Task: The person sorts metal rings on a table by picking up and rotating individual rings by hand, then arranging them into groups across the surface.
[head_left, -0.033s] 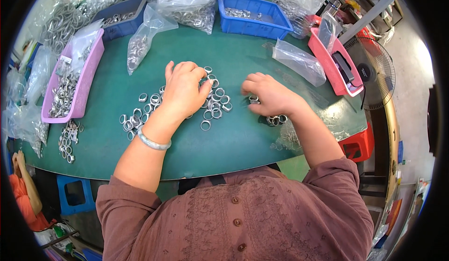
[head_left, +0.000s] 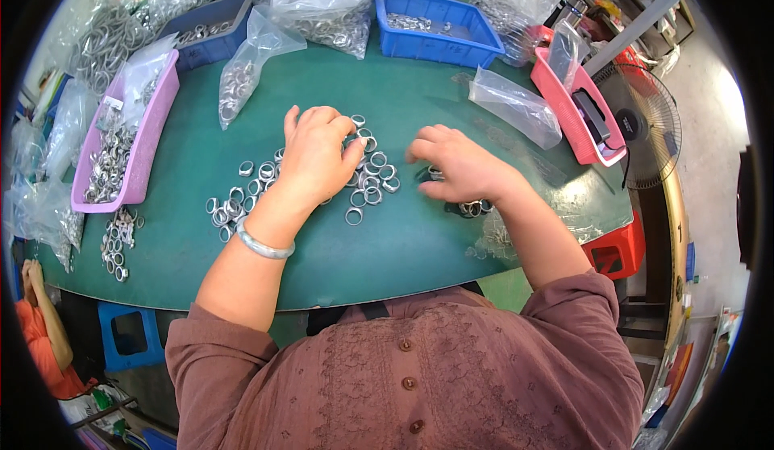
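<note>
Green table (head_left: 419,248): work surface, ringed by trays and bags of stock within reach. Left hand (head_left: 316,156): palm down, fingers curled over the loose pile of metal rings (head_left: 367,184) at table centre, corralling them. Right hand (head_left: 459,168): closed over a few rings (head_left: 472,207), exact pinch hidden.

Rings (head_left: 367,184) lie scattered at the centre of the surface (head_left: 403,248), under and around the left hand (head_left: 314,160). The right hand (head_left: 455,168) rests just right of them. A tray (head_left: 149,140) sits at the left edge, a bin (head_left: 439,39) at upper centre, a basket (head_left: 564,99) at upper right, and a bag (head_left: 516,107) between bin and basket.
</note>
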Demonstrator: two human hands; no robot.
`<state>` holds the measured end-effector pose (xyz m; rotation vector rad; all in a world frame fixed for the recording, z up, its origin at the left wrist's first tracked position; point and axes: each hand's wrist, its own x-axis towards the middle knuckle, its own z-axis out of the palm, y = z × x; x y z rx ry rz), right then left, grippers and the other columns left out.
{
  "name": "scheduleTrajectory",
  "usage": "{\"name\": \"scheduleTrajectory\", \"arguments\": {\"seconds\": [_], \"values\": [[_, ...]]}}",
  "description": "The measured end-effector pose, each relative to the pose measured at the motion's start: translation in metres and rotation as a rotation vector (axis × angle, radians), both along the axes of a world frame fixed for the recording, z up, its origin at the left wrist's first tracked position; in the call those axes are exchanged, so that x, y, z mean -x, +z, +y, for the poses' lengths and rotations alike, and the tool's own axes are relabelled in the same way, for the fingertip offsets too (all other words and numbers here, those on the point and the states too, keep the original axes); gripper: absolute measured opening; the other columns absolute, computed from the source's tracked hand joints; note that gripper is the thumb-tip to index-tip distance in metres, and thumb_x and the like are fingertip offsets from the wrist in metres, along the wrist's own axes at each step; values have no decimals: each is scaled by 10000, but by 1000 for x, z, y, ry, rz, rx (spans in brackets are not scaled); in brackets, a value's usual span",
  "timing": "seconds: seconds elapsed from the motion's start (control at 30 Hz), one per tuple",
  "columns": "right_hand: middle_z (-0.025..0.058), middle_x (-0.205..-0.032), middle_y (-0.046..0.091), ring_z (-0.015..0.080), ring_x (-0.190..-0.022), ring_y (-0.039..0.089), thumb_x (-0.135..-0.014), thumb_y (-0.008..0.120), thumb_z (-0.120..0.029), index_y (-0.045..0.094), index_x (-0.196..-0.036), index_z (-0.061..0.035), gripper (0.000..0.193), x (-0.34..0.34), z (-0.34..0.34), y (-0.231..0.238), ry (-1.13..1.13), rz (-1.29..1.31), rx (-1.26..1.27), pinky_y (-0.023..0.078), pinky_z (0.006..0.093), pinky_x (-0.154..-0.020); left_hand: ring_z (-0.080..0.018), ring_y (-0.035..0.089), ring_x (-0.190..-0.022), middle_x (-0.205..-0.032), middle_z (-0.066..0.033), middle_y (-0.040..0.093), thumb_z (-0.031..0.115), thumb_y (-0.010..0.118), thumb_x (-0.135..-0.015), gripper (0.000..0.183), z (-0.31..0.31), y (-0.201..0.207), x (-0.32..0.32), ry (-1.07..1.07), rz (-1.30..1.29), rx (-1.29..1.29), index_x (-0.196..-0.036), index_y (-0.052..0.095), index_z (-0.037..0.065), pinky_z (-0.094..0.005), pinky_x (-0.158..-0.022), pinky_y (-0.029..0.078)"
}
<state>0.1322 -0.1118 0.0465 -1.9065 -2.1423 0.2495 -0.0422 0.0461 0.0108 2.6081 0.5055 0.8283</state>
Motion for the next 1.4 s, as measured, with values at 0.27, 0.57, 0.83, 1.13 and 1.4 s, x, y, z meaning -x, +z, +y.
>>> {"name": "scheduleTrajectory", "arguments": {"seconds": [0.27, 0.57, 0.83, 1.13, 1.4], "values": [[97, -922, 540, 295, -910, 516, -730, 644, -160, 600, -809, -72, 127, 15, 1, -28, 7, 24, -73, 412, 407, -801, -268, 546, -971, -911, -76, 586, 199, 666, -807, 165, 0, 0, 0, -6, -15, 1, -874, 642, 50, -527, -1025, 275], [129, -1108, 514, 324, -1068, 464, -739, 641, -204, 600, -1001, -82, 292, -18, -41, -12, -159, -79, -112, 373, 434, -916, -271, 543, -973, -916, -75, 586, 195, 665, -806, 165, 0, 0, 0, -15, -2, 0, -872, 643, 45, -524, -1032, 269], [154, -1454, 318, 426, -1333, 269, -794, 618, -521, 487, -1328, -220, 626, -4, -63, -27, -101, -299, -66, 216, 555, -1083, -269, 554, -948, -933, -68, 592, 179, 662, -797, 154, -7, 2, -2, -42, 7, -22, -873, 641, 47, -518, -1032, 271], [128, -1392, 419, 337, -1291, 376, -904, 533, -321, 524, -1252, -95, 415, -42, -46, -37, -225, -198, -4, 292, 471, -1068, -257, 559, -952, -927, -53, 603, 165, 659, -795, 122, -10, 5, 3, -42, -14, -99, -856, 632, 62, -511, -1021, 289], [207, -1403, 372, 379, -1272, 386, -850, 631, -338, 491, -1309, -116, 530, -75, -110, -1, -339, -39, -281, 326, 448, -1053, -267, 545, -984, -942, -62, 585, 138, 680, -773, 151, -29, 13, 46, -22, 39, -146, -888, 622, 60, -547, -1015, 279]]}}
